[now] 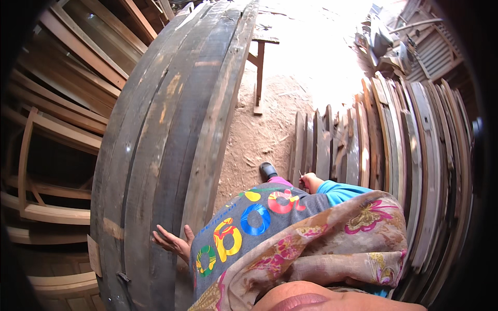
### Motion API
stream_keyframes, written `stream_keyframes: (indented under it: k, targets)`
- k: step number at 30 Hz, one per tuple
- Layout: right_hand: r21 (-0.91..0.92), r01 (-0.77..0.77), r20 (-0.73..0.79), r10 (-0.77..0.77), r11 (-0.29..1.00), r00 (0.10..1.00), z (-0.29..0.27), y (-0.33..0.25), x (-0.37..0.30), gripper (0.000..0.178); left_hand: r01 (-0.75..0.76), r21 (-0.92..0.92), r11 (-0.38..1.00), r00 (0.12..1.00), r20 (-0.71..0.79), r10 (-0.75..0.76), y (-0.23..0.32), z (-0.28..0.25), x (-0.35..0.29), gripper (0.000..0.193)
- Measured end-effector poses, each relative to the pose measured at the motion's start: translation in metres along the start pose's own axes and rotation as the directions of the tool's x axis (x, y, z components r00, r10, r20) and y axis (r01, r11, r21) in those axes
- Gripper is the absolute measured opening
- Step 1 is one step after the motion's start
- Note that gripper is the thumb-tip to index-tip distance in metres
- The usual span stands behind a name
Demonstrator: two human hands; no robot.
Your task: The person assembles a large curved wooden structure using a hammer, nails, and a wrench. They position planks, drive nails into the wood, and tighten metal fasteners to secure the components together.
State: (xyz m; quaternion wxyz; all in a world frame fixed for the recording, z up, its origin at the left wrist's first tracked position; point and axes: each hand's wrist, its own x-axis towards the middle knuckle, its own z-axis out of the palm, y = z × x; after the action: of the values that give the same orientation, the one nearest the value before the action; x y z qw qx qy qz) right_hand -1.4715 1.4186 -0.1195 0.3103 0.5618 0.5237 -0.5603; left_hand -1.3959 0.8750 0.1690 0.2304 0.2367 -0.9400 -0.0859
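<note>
My left hand [179, 243] is open with its fingers spread, over the near part of a long table of dark, worn planks [140, 176]. Whether its palm presses on the wood I cannot tell. Beside my right hip, my right hand [312, 182] is closed, and a thin, small pointed item [301, 176] sticks out from its fingers. Its kind is too small to make out. That hand is close to the near ends of a row of upright boards [322, 140].
Wooden frames [62, 129] are stacked along the left. More boards [428, 129] stand at the right. A wooden trestle leg [259, 78] rises from the dusty floor [249, 135] beyond the table's right edge. My shoe [268, 170] is on that floor. Metal pieces [381, 39] lie at the far right.
</note>
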Motion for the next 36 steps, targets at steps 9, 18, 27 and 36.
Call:
stream_keyframes:
  k: [9,18,27,36]
  targets:
    - [0.649,-0.114,0.109,0.057,0.752,0.992,0.121,-0.323,0.219,0.041,0.111,0.055,0.992,0.988,0.101,-0.116,0.130,0.046,0.091,0.079]
    - [-0.477,0.728,0.349,-0.655,0.492,0.671,0.219,-0.569,0.187,0.023,0.115,0.105,0.988,0.991,-0.079,-0.107,0.120,0.031,0.082,0.070]
    - [0.063,0.052,0.239,-0.066,0.997,0.969,0.203,-0.266,0.072,0.033,0.785,-0.177,0.593,0.291,-0.739,-0.607,0.018,-0.069,-0.085,0.082]
    - [0.157,-0.070,0.838,-0.095,0.985,0.537,0.320,-0.258,-0.118,0.091,-0.346,-0.875,-0.339,-0.216,0.426,-0.879,-0.074,0.011,-0.229,0.096]
